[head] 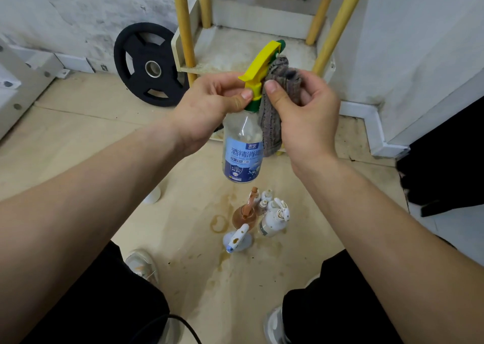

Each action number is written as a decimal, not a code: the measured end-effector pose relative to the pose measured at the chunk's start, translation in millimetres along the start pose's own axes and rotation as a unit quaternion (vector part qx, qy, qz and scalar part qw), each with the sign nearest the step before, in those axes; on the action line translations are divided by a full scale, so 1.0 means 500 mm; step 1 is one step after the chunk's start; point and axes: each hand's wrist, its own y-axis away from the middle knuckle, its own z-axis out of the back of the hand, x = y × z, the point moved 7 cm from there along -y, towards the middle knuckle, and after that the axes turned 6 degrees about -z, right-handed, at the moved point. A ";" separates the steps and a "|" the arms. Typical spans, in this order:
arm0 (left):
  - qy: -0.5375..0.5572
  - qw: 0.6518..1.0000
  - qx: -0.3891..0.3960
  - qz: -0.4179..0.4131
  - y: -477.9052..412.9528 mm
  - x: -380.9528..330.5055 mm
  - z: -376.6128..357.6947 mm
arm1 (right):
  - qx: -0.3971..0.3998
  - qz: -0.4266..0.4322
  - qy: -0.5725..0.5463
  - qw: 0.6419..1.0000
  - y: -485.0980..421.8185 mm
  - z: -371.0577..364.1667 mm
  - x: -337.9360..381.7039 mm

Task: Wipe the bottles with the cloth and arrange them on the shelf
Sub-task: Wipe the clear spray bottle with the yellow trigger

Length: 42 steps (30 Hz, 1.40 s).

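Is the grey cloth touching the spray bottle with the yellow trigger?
Touching. The head view shows the cloth lying against the neck and shoulder of the spray bottle, with no gap.

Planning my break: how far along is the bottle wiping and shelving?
Nothing looks shelved yet: the visible shelf tier holds no bottles. In hand: the left hand holds the spray bottle by its neck while the right hand presses the cloth to it. Left: the cluster of bottles on the floor.

Bright, soft, even light; shadows are faint; the wide lens makes the shelf legs (183, 24) lean at 12 o'clock; the middle is sharp; the edges look soft.
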 end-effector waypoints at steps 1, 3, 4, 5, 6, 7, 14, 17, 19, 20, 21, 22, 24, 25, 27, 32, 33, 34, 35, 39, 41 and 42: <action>-0.001 1.000 0.000 0.001 0.001 0.000 -0.006 | -0.023 0.014 0.019 0.999 -0.001 0.006 0.003; 0.012 1.000 0.004 0.001 0.003 0.001 -0.016 | -0.056 0.038 0.065 0.996 -0.003 0.012 0.010; 0.021 1.000 0.007 0.001 0.003 0.001 -0.018 | -0.062 0.045 0.083 0.994 -0.004 0.011 0.012; 0.027 1.000 0.008 0.003 0.004 0.001 -0.018 | -0.064 0.051 0.099 0.992 -0.005 0.010 0.013; 0.034 0.999 0.009 0.006 0.003 0.001 -0.019 | -0.063 0.064 0.117 0.989 -0.005 0.009 0.017; 0.035 0.999 0.010 0.007 0.003 -0.001 -0.019 | -0.060 0.085 0.138 0.985 -0.004 0.006 0.024; 0.048 0.999 0.002 0.004 0.006 -0.006 -0.005 | 0.007 0.233 0.239 0.943 0.032 -0.027 0.064; 0.028 1.000 -0.005 0.001 0.006 -0.007 0.003 | 0.025 0.266 0.280 0.922 0.033 -0.034 0.070; -0.001 1.000 0.005 -0.002 0.010 -0.009 0.006 | 0.037 0.281 0.304 0.909 0.035 -0.041 0.070; -0.016 1.000 0.010 -0.004 0.012 -0.009 0.008 | 0.042 0.286 0.314 0.904 0.035 -0.044 0.069; -0.032 0.999 0.009 -0.006 0.013 -0.010 0.009 | 0.045 0.289 0.322 0.900 0.035 -0.046 0.067; -0.046 0.999 0.001 -0.007 0.015 -0.009 0.012 | 0.047 0.292 0.329 0.897 0.035 -0.048 0.066; -0.061 0.998 -0.017 -0.006 0.016 -0.005 0.014 | 0.052 0.291 0.337 0.894 0.034 -0.051 0.060; -0.061 0.998 -0.023 -0.001 0.018 -0.003 0.012 | 0.055 0.288 0.336 0.895 0.033 -0.053 0.057; -0.050 0.998 -0.034 0.008 0.022 0.000 0.008 | 0.062 0.280 0.331 0.899 0.030 -0.055 0.052; -0.007 0.998 -0.053 0.035 0.018 0.020 0.013 | 0.072 0.295 0.347 0.887 0.023 -0.056 0.052; -0.009 0.998 -0.053 0.040 0.017 0.026 0.014 | 0.070 0.303 0.356 0.881 0.023 -0.055 0.053; -0.018 0.997 -0.056 0.045 0.017 0.030 0.013 | 0.067 0.312 0.369 0.873 0.024 -0.054 0.053; -0.024 0.997 -0.060 0.049 0.019 0.033 0.012 | 0.065 0.324 0.383 0.863 0.026 -0.054 0.053; -0.009 0.996 -0.065 0.058 0.021 0.035 0.004 | 0.031 0.384 0.460 0.800 0.041 -0.056 0.063; -0.012 0.996 -0.065 0.060 0.018 0.034 0.004 | 0.002 0.374 0.477 0.795 0.039 -0.053 0.066; -0.015 0.995 -0.069 0.064 0.017 0.035 0.006 | 0.007 0.341 0.459 0.820 0.031 -0.052 0.059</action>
